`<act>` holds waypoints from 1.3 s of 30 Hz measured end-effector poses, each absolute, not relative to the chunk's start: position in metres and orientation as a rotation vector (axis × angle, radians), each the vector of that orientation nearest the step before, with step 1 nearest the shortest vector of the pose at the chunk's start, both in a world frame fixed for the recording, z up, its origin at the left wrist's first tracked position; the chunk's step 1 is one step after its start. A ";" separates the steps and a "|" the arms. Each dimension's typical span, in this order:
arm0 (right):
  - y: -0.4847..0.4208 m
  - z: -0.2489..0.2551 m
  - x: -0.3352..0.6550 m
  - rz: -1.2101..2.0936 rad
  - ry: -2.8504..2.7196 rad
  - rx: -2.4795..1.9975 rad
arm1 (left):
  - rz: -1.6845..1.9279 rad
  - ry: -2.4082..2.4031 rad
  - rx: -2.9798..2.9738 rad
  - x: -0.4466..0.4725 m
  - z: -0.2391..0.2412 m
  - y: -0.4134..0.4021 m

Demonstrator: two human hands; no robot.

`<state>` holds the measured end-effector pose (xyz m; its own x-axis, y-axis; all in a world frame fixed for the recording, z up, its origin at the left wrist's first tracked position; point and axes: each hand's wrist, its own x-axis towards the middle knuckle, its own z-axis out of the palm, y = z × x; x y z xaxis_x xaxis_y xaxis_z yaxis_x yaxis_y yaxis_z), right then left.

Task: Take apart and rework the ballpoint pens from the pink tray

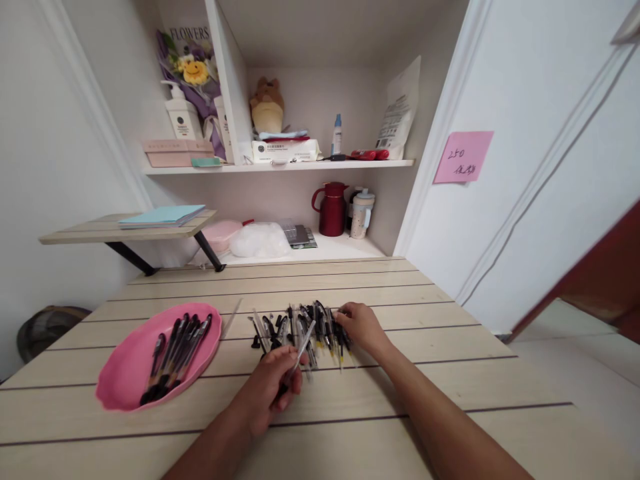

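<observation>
My left hand (274, 385) is closed around a clear-barrelled pen (306, 339), which slants up and to the right; a dark part of it shows below the fingers. Beyond it lies a loose heap of pen parts (280, 328), with black caps, clear barrels and some yellow-tipped pieces. My right hand (364, 328) reaches in at the heap's right edge with bent fingertips pressed together; what they grip is hidden. To the left, a pink tray (117, 363) holds several black pens (175, 353) lying side by side.
A single clear stick (231, 319) lies right of the tray. Behind, a small raised shelf (85, 230) carries a blue notebook (163, 215). A red jug (333, 210), a cup (362, 215) and a white plastic bag (260, 240) stand along the back.
</observation>
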<state>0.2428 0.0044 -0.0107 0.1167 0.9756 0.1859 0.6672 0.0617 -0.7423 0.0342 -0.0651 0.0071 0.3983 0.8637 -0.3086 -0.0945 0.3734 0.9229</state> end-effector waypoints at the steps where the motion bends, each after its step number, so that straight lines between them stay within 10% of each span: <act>1: 0.004 -0.011 0.241 0.494 -1.673 -1.707 | 0.746 0.961 0.995 0.034 0.006 -0.065; 9: 0.005 -0.009 0.243 0.458 -1.732 -1.752 | 0.712 0.954 0.988 0.034 0.002 -0.064; 19: -0.015 0.005 0.212 1.364 -1.127 -1.154 | 0.721 0.798 0.978 0.046 0.012 -0.075; 39: 0.002 0.005 0.246 1.132 -0.769 -1.122 | 0.658 0.883 1.096 0.046 0.005 -0.075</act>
<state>0.2464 0.0017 0.0050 0.2836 0.9571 -0.0597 -0.2974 0.0286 -0.9543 0.0458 -0.0745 0.0051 0.5063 0.8174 -0.2749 -0.0295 0.3350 0.9418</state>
